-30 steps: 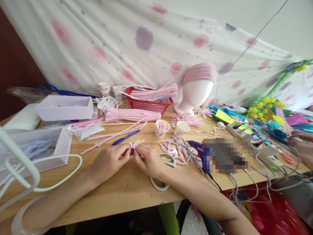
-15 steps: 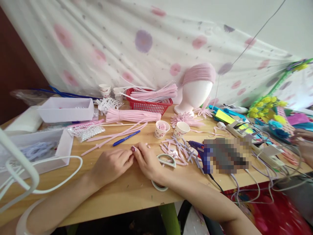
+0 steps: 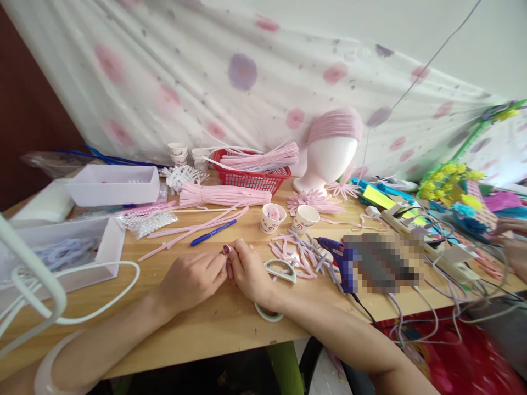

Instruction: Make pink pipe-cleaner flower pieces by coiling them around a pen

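1. Left hand [image 3: 187, 281] and right hand [image 3: 249, 271] meet at the near middle of the table [image 3: 197, 340], fingertips touching.
2. Grip, both sides: fingers curled in and pressed together. Can't tell how far they part inside, or what they have hold of; contents hidden. Dark red spot shows at the fingertips, too small to ID.
3. So the workpiece, if any, sits out of view between the fingertips.
4. Scissors [image 3: 293, 274] lie under the right hand and wrist, handle loops sticking out; blades hidden.
5. Blue pen [image 3: 213, 232] just far of the left hand. Loose pink stems [image 3: 164, 245] left and far of it, pink bundle [image 3: 224, 195] behind those.
6. Right of the hands: pile of cut pink and lilac pieces [image 3: 307, 249]. Two paper cups far of it: left cup [image 3: 272, 225] has pink bits inside, right cup [image 3: 305, 220] beside it.
7. Glue gun [image 3: 333, 249] right of the pile.
8. Far side: red basket [image 3: 255, 180] with more stems, white head form [image 3: 331, 156] to its right.
9. Co-worker's hand [image 3: 514, 247] at the right edge.
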A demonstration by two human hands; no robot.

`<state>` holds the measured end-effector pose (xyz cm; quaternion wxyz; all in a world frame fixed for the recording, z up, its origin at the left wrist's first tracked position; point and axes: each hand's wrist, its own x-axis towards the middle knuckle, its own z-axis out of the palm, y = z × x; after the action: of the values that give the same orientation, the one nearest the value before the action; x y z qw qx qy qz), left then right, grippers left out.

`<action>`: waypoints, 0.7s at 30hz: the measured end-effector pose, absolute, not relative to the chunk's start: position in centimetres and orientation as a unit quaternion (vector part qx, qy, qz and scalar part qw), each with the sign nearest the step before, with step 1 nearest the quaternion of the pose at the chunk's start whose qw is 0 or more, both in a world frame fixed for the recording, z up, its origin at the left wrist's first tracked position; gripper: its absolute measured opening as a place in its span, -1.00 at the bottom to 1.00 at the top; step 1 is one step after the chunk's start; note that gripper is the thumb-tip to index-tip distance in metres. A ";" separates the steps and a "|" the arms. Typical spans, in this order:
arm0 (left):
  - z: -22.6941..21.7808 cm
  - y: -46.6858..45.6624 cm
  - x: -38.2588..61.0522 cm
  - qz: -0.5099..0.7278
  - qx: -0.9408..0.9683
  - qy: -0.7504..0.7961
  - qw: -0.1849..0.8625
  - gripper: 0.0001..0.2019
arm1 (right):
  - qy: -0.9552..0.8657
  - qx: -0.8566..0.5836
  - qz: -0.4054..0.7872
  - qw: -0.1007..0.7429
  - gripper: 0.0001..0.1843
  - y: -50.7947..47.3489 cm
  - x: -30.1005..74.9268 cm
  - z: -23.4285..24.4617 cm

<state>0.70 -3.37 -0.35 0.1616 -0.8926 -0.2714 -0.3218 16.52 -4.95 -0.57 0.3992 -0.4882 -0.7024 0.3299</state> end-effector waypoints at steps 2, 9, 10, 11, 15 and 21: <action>-0.3 -3.2 0.7 -0.339 -0.890 -0.297 0.074 -0.73 | -0.704 -0.499 0.305 0.402 -0.74 -4.8 16.6 -0.5; 0.7 -2.8 1.3 -0.368 -0.704 -0.375 -0.478 -0.81 | -0.673 -0.453 0.342 0.475 -0.75 -4.9 17.1 -0.6; 0.7 -2.7 1.5 -0.370 -0.664 -0.368 -0.536 -0.81 | -0.666 -0.442 0.349 0.489 -0.75 -4.9 17.1 -0.7; 0.7 -2.6 1.5 -0.374 -0.634 -0.357 -0.575 -0.80 | -0.658 -0.431 0.359 0.502 -0.75 -4.9 17.1 -0.9; 0.8 -2.4 1.5 -0.361 -0.637 -0.330 -0.595 -0.79 | -0.623 -0.386 0.429 0.528 -0.75 -4.5 16.9 -1.5; 0.8 -2.8 1.3 -0.360 -0.670 -0.294 -0.579 -0.79 | -0.620 -0.350 0.453 0.536 -0.76 -4.3 16.6 -1.7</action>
<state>1.30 -2.83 0.83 -0.5785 -0.6702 -0.2945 -0.3598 16.61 -4.35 -1.69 0.5364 -0.3499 -0.6200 0.4532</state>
